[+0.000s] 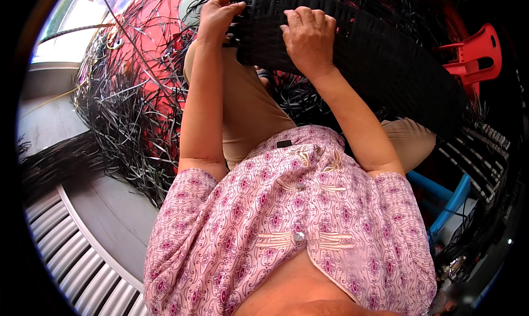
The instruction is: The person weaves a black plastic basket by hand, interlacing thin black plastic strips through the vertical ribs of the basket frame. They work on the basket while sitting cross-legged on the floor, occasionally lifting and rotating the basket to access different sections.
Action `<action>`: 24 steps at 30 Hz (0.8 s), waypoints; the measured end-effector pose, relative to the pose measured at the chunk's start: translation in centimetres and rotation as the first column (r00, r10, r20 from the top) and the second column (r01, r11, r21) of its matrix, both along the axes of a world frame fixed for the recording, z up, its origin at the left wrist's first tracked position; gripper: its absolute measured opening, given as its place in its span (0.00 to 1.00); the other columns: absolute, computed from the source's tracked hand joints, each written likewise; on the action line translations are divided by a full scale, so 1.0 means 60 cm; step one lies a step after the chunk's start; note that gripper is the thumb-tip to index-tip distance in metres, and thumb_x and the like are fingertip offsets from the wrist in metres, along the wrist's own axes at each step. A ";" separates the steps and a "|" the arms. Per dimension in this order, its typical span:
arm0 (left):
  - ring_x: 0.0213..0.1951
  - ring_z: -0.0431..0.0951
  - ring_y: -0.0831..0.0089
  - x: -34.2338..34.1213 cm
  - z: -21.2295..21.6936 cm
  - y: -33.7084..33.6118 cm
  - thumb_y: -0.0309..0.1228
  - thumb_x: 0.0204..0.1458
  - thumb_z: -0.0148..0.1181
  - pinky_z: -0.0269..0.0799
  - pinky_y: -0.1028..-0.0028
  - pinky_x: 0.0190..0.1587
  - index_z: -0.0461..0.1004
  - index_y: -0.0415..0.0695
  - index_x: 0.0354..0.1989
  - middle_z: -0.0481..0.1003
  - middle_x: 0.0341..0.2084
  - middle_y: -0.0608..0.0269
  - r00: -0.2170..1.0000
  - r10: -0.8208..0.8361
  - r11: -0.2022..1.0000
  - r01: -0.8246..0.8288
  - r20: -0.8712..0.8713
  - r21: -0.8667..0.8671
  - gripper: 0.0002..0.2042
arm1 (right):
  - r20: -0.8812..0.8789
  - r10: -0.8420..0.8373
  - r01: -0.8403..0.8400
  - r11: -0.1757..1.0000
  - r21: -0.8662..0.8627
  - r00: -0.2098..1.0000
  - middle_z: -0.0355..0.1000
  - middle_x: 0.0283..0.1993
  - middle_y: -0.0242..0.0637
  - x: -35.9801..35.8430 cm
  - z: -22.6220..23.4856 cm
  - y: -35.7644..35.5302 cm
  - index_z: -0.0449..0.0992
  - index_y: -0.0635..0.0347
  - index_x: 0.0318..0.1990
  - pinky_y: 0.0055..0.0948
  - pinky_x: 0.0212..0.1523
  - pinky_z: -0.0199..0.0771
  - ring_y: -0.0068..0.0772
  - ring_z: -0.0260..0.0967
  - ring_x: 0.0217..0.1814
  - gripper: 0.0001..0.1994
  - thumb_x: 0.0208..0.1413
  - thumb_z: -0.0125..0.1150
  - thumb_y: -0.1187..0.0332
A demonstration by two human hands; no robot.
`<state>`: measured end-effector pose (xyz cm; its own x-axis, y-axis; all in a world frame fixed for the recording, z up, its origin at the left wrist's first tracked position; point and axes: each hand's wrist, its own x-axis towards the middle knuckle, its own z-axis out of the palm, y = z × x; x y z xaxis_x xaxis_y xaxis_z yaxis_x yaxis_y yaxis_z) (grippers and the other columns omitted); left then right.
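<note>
A long black panel woven from flat strips (374, 57) lies across my lap, stretching from the upper middle toward the right. At its left end, my left hand (216, 18) is closed, thumb and fingers pinched together by the edge where strip ends stick out. What sits in that pinch is too small to make out. My right hand (311, 40) rests against the panel's face, fingers bent and drawn together. Its fingertips point toward the left end, and whatever they grip is hidden.
Loose black strips (127, 112) lie in a big tangle over a red surface (157, 35) on the left. A slatted metal bench (71, 250) is at lower left. On the right are a red plastic chair (479, 54) and a blue plastic frame (449, 206).
</note>
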<state>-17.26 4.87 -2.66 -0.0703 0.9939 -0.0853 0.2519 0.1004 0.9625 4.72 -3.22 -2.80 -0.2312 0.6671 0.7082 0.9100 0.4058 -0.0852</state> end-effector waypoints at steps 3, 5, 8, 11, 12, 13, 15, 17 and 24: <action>0.31 0.78 0.77 0.018 0.016 -0.008 0.23 0.47 0.70 0.73 0.80 0.37 0.76 0.34 0.48 0.80 0.31 0.62 0.984 0.066 0.998 -0.069 0.168 0.011 0.18 | 0.014 0.010 -0.009 0.999 -0.042 1.000 0.70 0.41 0.29 -0.006 -0.007 -0.006 0.78 0.54 0.45 0.38 0.49 0.62 0.34 0.66 0.46 0.16 0.48 0.67 0.61; 0.32 0.78 0.77 0.014 0.011 -0.002 0.23 0.47 0.70 0.73 0.79 0.38 0.75 0.33 0.50 0.80 0.32 0.61 0.985 0.061 0.998 -0.061 0.161 -0.004 0.20 | -0.027 0.024 -0.024 1.000 0.002 0.999 0.70 0.40 0.31 0.006 -0.005 -0.004 0.78 0.55 0.43 0.38 0.48 0.61 0.35 0.65 0.45 0.16 0.47 0.68 0.60; 0.33 0.78 0.77 0.012 0.006 0.002 0.24 0.47 0.69 0.73 0.78 0.39 0.74 0.32 0.51 0.80 0.33 0.61 0.982 0.056 0.998 -0.056 0.180 -0.010 0.21 | -0.057 0.004 0.001 0.996 0.092 0.998 0.69 0.37 0.33 0.016 -0.002 -0.002 0.77 0.55 0.39 0.39 0.47 0.60 0.36 0.64 0.43 0.16 0.45 0.68 0.58; 0.33 0.78 0.76 0.002 -0.004 0.006 0.24 0.47 0.69 0.73 0.77 0.39 0.73 0.32 0.52 0.80 0.33 0.60 0.984 0.050 0.999 -0.052 0.168 0.003 0.22 | 0.009 -0.050 0.050 0.998 0.037 0.999 0.69 0.38 0.33 0.016 0.000 -0.006 0.76 0.54 0.38 0.38 0.47 0.59 0.36 0.63 0.43 0.16 0.45 0.69 0.56; 0.33 0.78 0.76 0.002 -0.003 0.006 0.23 0.47 0.69 0.73 0.77 0.39 0.73 0.33 0.52 0.80 0.33 0.60 0.987 0.045 0.999 -0.047 0.155 0.008 0.22 | 0.025 -0.060 0.060 0.998 0.006 0.998 0.69 0.38 0.33 0.014 0.005 -0.006 0.76 0.54 0.37 0.38 0.47 0.60 0.36 0.63 0.43 0.15 0.45 0.68 0.56; 0.33 0.78 0.76 0.003 -0.003 0.005 0.23 0.47 0.69 0.73 0.77 0.39 0.73 0.33 0.53 0.80 0.34 0.60 0.987 0.048 0.999 -0.050 0.153 0.008 0.22 | 0.042 -0.069 0.070 0.997 -0.024 0.997 0.69 0.38 0.33 0.013 0.008 -0.007 0.76 0.54 0.36 0.38 0.47 0.60 0.36 0.63 0.43 0.15 0.45 0.68 0.56; 0.33 0.78 0.76 0.005 -0.002 0.003 0.23 0.47 0.69 0.74 0.77 0.39 0.73 0.33 0.53 0.80 0.34 0.60 0.987 0.053 0.998 -0.055 0.149 0.009 0.23 | 0.046 -0.047 0.049 0.998 -0.027 0.998 0.69 0.38 0.33 0.020 0.006 0.000 0.76 0.54 0.35 0.38 0.46 0.60 0.36 0.63 0.43 0.14 0.46 0.68 0.56; 0.33 0.79 0.76 0.001 -0.003 0.004 0.23 0.47 0.69 0.74 0.77 0.39 0.73 0.33 0.53 0.80 0.34 0.60 0.992 0.047 0.999 -0.049 0.118 0.011 0.23 | 0.025 -0.013 0.015 0.998 -0.065 1.000 0.69 0.40 0.34 0.028 0.002 -0.006 0.76 0.54 0.38 0.39 0.47 0.61 0.36 0.63 0.45 0.15 0.46 0.68 0.57; 0.32 0.78 0.76 -0.009 -0.009 0.002 0.24 0.47 0.69 0.74 0.76 0.37 0.75 0.34 0.51 0.79 0.32 0.62 0.972 0.076 0.997 -0.067 0.220 -0.046 0.21 | -0.057 -0.168 0.168 0.986 0.000 0.984 0.67 0.47 0.30 0.099 -0.013 -0.059 0.76 0.53 0.49 0.38 0.53 0.59 0.34 0.63 0.53 0.20 0.51 0.66 0.54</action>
